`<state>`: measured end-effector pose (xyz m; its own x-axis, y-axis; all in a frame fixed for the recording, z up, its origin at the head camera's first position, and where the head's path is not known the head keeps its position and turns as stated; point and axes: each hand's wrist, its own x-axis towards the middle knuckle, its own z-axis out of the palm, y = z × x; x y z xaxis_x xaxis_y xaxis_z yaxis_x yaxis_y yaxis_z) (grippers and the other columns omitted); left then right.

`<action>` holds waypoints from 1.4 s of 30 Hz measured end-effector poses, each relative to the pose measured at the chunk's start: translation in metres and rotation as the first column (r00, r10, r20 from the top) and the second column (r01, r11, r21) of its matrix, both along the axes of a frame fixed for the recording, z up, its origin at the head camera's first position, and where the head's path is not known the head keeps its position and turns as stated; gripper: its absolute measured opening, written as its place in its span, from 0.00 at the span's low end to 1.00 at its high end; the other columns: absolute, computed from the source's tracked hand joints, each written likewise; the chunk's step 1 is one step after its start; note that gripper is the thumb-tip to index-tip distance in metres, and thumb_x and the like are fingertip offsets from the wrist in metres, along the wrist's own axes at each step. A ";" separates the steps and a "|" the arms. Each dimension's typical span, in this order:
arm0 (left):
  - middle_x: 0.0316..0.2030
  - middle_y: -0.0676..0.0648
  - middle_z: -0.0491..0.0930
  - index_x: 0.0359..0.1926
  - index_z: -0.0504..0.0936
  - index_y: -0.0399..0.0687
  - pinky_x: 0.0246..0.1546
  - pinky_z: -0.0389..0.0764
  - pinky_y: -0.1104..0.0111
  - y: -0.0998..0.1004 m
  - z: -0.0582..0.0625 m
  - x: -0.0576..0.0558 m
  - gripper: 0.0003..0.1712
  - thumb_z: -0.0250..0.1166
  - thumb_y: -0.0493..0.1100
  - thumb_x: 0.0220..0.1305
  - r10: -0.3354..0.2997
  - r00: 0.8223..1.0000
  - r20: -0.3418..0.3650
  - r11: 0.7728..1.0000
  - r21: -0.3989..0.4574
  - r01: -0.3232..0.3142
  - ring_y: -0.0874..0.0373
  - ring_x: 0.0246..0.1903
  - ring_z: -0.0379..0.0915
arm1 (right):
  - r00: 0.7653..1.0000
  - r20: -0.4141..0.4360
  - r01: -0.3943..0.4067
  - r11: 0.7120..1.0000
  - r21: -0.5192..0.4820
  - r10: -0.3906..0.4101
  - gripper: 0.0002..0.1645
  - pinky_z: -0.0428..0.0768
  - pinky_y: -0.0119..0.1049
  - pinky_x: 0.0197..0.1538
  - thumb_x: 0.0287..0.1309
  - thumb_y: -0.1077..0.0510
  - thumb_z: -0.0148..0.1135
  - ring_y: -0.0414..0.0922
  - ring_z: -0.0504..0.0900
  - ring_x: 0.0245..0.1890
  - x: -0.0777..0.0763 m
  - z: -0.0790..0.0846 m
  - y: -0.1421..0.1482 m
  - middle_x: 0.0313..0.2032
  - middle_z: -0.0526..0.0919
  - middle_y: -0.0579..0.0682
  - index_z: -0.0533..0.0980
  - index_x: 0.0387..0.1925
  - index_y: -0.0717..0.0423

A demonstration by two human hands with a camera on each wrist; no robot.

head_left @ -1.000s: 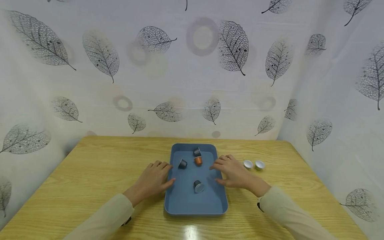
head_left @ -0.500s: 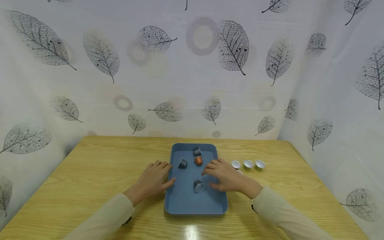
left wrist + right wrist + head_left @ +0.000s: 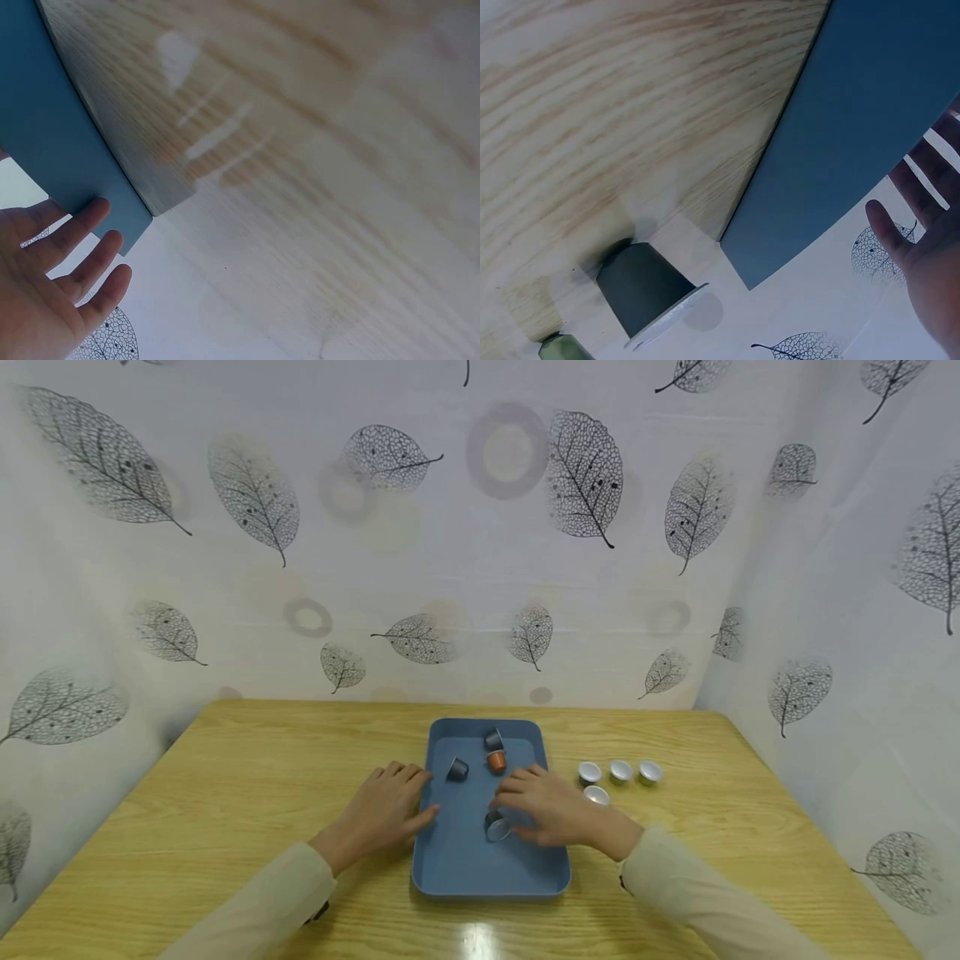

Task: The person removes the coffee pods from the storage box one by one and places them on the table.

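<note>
A blue-grey tray lies on the wooden table with coffee capsules in it. My left hand is at its left edge; in the left wrist view the fingertips lie along the tray's outer wall. My right hand reaches in over the right edge, fingers apart and bent slightly down. Beneath those fingers a dark capsule lies on its side, its silver lid toward me and partly covered. Farther back are a dark capsule, an orange capsule and another dark capsule.
Right of the tray, several capsules stand lid up on the table: a dark one, two more beside it in a row, and one nearer capsule partly behind my right hand. A leaf-patterned curtain hangs behind and at both sides.
My right hand has moved left and toward me, from the tray's right edge to above the near dark capsule, uncovering two table capsules. My left hand has stayed put.
</note>
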<state>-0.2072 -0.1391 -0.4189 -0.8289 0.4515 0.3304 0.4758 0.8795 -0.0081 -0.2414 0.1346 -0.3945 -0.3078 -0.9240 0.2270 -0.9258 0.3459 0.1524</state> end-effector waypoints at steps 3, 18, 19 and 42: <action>0.47 0.46 0.77 0.51 0.76 0.46 0.45 0.74 0.56 0.000 0.000 0.000 0.29 0.55 0.62 0.59 0.000 1.000 -0.001 1.000 -0.003 0.000 0.50 0.46 0.72 | 1.000 -0.012 -0.013 1.000 0.007 0.013 0.22 0.73 0.39 0.50 0.46 0.49 0.67 0.41 0.75 0.46 0.001 0.000 -0.002 0.43 0.79 0.42 0.76 0.46 0.45; 0.47 0.46 0.77 0.51 0.76 0.46 0.45 0.74 0.55 0.000 0.000 0.000 0.29 0.55 0.62 0.59 0.006 1.000 0.016 1.000 0.001 -0.006 0.50 0.47 0.72 | 0.999 0.033 0.000 0.994 0.111 -0.003 0.21 0.71 0.39 0.53 0.48 0.52 0.67 0.39 0.73 0.48 0.003 -0.001 -0.007 0.46 0.77 0.40 0.75 0.47 0.41; 0.47 0.46 0.77 0.51 0.76 0.46 0.45 0.74 0.55 0.000 0.000 0.000 0.29 0.55 0.62 0.59 0.007 1.000 0.017 1.000 0.000 -0.007 0.50 0.47 0.72 | 0.999 0.033 -0.001 0.993 0.116 -0.003 0.21 0.71 0.39 0.53 0.48 0.52 0.67 0.39 0.73 0.48 0.004 -0.001 -0.007 0.46 0.77 0.40 0.75 0.47 0.41; 0.47 0.46 0.78 0.50 0.77 0.46 0.44 0.74 0.56 0.000 0.000 0.000 0.29 0.55 0.62 0.59 -0.005 1.000 -0.006 1.000 0.004 0.005 0.51 0.45 0.72 | 1.000 0.014 0.001 0.990 0.138 -0.003 0.21 0.71 0.38 0.53 0.49 0.55 0.67 0.39 0.73 0.49 0.005 -0.001 -0.011 0.47 0.77 0.40 0.76 0.47 0.42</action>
